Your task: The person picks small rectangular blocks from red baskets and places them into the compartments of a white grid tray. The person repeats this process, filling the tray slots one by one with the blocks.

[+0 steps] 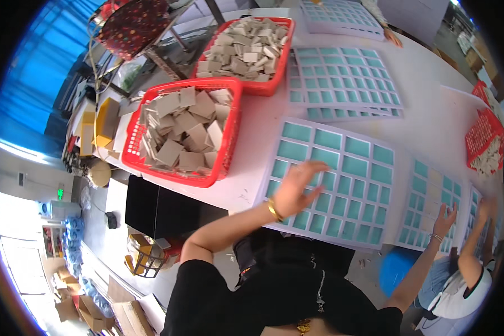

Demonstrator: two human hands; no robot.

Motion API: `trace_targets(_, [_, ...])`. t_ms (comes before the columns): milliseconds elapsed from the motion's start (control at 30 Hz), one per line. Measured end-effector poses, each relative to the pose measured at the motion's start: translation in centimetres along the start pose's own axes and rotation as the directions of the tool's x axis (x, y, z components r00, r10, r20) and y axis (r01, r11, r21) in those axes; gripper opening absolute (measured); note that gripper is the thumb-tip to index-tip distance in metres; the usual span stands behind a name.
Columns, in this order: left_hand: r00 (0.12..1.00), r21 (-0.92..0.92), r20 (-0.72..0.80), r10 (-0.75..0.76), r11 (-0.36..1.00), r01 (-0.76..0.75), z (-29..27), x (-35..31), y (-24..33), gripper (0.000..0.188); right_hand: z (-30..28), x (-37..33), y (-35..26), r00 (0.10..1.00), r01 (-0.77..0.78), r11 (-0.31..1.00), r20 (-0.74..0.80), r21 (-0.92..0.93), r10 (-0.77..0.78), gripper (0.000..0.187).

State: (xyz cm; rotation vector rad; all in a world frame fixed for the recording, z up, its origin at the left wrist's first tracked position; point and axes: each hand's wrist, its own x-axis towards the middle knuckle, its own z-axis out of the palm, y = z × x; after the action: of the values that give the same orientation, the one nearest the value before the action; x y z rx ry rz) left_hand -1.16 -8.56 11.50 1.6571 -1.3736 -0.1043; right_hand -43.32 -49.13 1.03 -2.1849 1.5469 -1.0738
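Note:
A white grid panel (341, 133) with turquoise cells lies on the table in front of me. Over its left part is my left hand (297, 189), a gold bracelet at the wrist; its fingers are curved and spread, thumb apart, with nothing visible in them. My right hand (443, 220) reaches out to the right, at the near right part of a second grid panel (413, 204). Its fingers look apart, and I see nothing held. Some cells of that second panel are pale instead of turquoise.
Two red baskets (229, 134) of beige tiles (191, 161) stand at the left. More grid panels (347, 78) lie stacked farther back. A co-worker's hand (487, 207) works at the right, another person's hand (393, 38) rests far off. A red basket (481, 137) stands right; a blue bin (395, 271) below.

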Motion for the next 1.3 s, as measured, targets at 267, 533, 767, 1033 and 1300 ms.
trace_targets(267, [0.873,0.626,-0.366,-0.321,0.609,0.486,-21.3,-2.7,-16.2,0.026,3.0,-0.4,-10.2,0.980,0.148,0.980,0.113,0.135,-0.164,0.047])
trace_targets(533, [0.568,0.871,-0.056,-0.821,0.239,0.430,-21.6,-2.3,-18.1,0.058,3.6,-2.2,-18.4,0.937,0.245,0.902,0.153,0.354,-0.315,0.044])
trace_targets(767, [0.635,0.716,-0.075,-0.769,0.402,0.571,-22.1,-4.9,-22.8,0.041,4.4,-3.4,-18.5,0.928,0.221,0.888,0.192,0.404,-0.318,0.043])
trace_targets(1033, [0.792,0.222,-0.496,-0.355,0.830,0.511,-23.8,-2.0,-16.2,0.030,5.6,-6.8,-25.4,0.849,0.197,0.908,0.400,0.370,-0.347,0.033])
trace_targets(1300, [0.918,-0.076,0.033,-0.396,0.915,0.397,-8.8,2.5,-5.6,0.029,9.2,-10.8,-41.0,0.632,-0.179,0.585,0.548,0.791,-0.547,0.046])
